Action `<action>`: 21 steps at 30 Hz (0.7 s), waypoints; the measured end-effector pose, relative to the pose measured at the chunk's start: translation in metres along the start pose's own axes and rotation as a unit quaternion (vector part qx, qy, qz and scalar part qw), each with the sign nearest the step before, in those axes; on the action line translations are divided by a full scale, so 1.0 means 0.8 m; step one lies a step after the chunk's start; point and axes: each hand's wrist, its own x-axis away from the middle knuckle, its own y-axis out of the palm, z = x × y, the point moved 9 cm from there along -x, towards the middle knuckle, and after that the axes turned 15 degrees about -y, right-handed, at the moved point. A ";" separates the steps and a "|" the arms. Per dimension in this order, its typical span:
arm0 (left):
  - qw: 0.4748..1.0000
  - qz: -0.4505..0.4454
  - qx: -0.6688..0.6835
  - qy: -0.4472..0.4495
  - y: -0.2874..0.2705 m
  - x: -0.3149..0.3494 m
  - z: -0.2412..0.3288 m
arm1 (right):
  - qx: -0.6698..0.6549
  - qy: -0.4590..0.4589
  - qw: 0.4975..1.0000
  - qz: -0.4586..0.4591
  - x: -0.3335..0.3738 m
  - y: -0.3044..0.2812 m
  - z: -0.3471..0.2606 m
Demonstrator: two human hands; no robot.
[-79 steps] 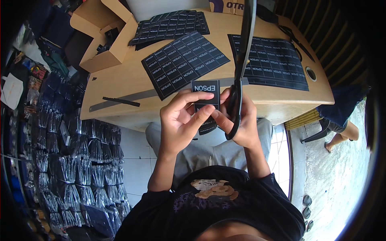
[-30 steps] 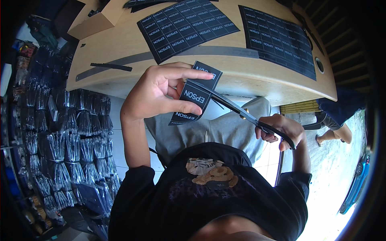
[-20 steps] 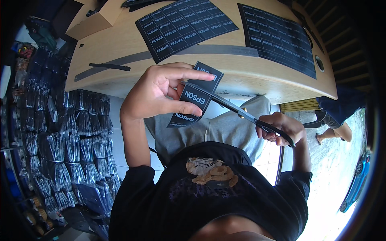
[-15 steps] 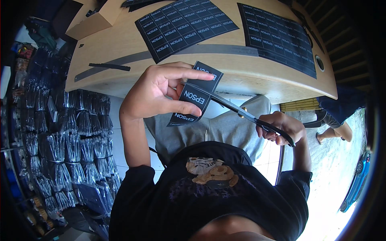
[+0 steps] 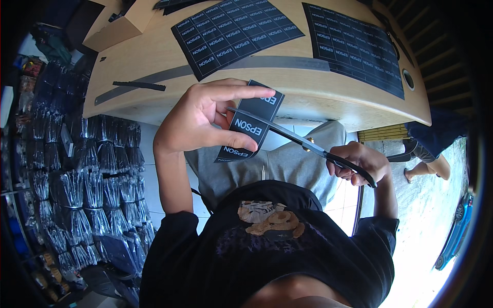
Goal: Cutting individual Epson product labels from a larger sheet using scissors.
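Observation:
My left hand pinches a narrow black strip of printed labels between thumb and fingers, the thumb low on it and the index finger along its upper end. The strip is held tilted in the air in front of the table edge. From the right, black-handled scissors reach across it, one blade lying over its face between two labels. The far blade is mostly hidden behind the strip. My right hand is closed round the scissors' handles, its fingers partly covered by them.
The wooden table bears one black label sheet, another label sheet, a long grey metal ruler, a thin black offcut and an open cardboard box. Plastic-wrapped bundles line the left. A person is at the right.
The strip has flattened slightly, and the blade over it shows more fully. Both hands have stayed almost in place, keeping their grips.

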 end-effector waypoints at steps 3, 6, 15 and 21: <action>1.000 -0.007 -0.011 0.005 0.000 0.000 -0.002 | -0.003 -0.001 1.000 0.003 0.000 0.000 0.001; 1.000 -0.007 -0.009 0.010 0.000 -0.001 -0.003 | -0.011 0.002 1.000 0.010 0.001 0.000 0.003; 1.000 -0.009 -0.017 0.005 0.000 -0.002 -0.003 | -0.010 0.006 1.000 0.006 0.001 0.000 0.006; 1.000 -0.015 0.001 0.006 0.001 -0.002 -0.002 | -0.002 0.014 1.000 0.006 0.000 0.000 0.005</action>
